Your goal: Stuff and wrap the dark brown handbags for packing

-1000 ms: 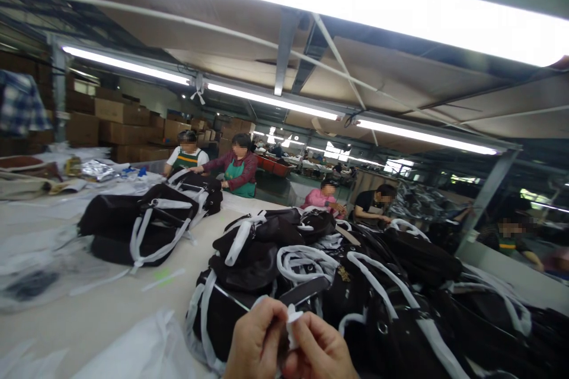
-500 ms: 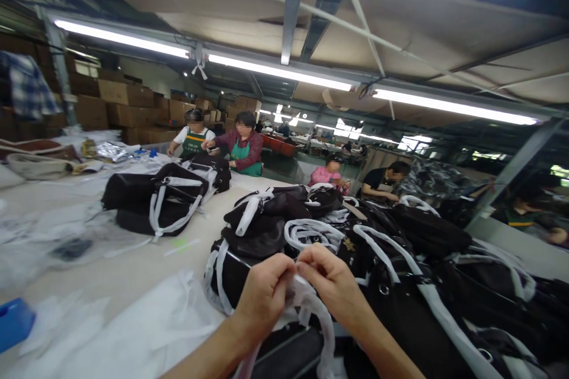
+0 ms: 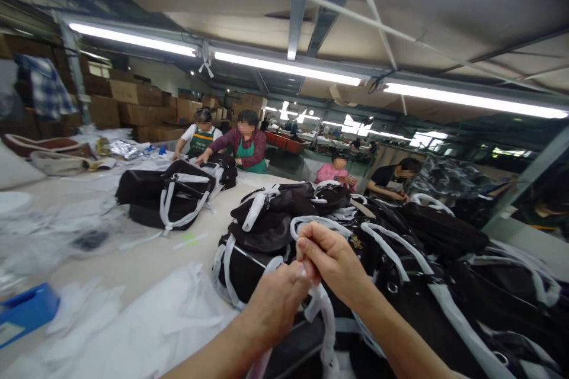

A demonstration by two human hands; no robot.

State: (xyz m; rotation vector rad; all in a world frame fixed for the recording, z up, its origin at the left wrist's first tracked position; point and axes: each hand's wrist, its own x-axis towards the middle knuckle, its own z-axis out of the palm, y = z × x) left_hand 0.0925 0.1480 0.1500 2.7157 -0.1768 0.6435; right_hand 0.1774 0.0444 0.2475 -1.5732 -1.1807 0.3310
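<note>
Close together in front of me, both hands are closed over a white-wrapped bag handle (image 3: 328, 323). My left hand (image 3: 278, 296) is curled around the wrapped handle near its top. Touching it, my right hand (image 3: 335, 257) pinches at the same spot, thumb against fingers; what lies between the fingertips is mostly hidden. The handle curves down beneath my hands to a black bag (image 3: 297, 346). Just beyond is another black bag (image 3: 262, 237) with white-wrapped straps.
More black bags (image 3: 422, 308) are piled on the right. Another black bag (image 3: 153, 195) lies farther left on the pale table (image 3: 208, 237). White sheets (image 3: 178, 314) and a blue holder (image 3: 33, 311) are at left. Several people, including one in a green apron (image 3: 251, 154), work beyond.
My right hand has risen slightly, and my left hand has turned so its back shows more. The view has shifted a little left. A person across the table has reached lower toward a bag.
</note>
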